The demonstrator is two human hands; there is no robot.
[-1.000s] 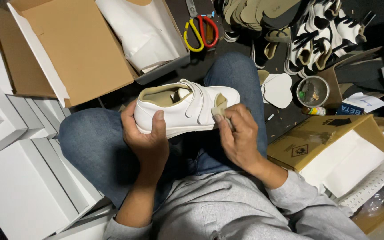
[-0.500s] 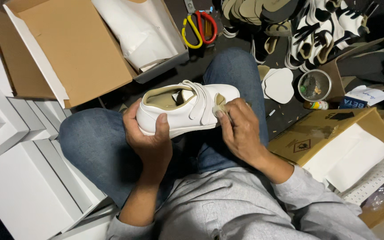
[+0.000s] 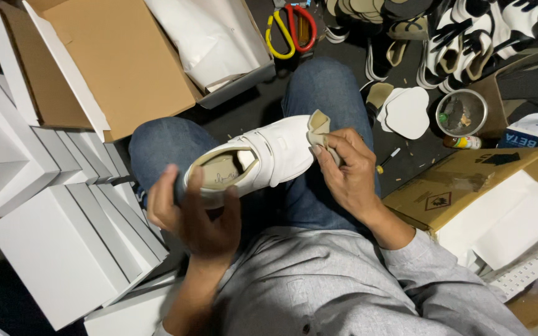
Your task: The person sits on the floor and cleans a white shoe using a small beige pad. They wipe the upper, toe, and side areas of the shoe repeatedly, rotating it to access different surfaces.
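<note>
I am looking down at a seated person's lap. The left hand (image 3: 197, 214) is gripping the heel end of a white shoe (image 3: 253, 162), fingers wrapped under it, holding it above the knees in blue jeans. The right hand (image 3: 350, 174) is pinching a small beige cloth (image 3: 319, 127) and pressing it against the shoe's toe. White boxes (image 3: 51, 249) are stacking up at the left, an open cardboard box (image 3: 119, 62) is lying beyond the knees, and scissors (image 3: 289, 28) with yellow and red handles are lying on the floor farther off.
</note>
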